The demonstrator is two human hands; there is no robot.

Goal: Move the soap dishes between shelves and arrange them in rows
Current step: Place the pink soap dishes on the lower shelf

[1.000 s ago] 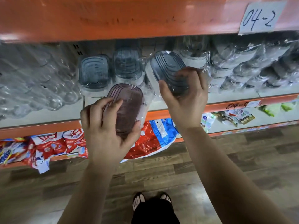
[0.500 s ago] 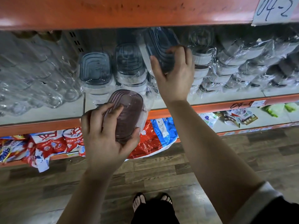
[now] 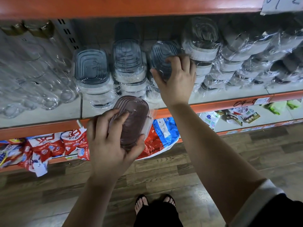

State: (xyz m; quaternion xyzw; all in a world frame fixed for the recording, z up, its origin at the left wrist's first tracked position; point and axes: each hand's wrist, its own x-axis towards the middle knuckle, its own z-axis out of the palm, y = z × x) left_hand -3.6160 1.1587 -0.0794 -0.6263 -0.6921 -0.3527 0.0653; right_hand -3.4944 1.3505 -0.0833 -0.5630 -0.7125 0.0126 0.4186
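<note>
Bare shelf front [image 3: 49, 117], wrapped stacks [image 3: 229, 63] behind

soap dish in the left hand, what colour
Translucent purplish-brown with oval ridges; the soap dish shows best in the head view.

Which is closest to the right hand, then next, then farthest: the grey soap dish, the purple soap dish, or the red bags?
1. grey soap dish: gripped by the right hand itself.
2. purple soap dish: lower left, held in the left hand.
3. red bags: far off to the lower left.

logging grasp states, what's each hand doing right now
Left hand: holds the purple soap dish.
Right hand: holds the wrapped grey soap dish.
</note>
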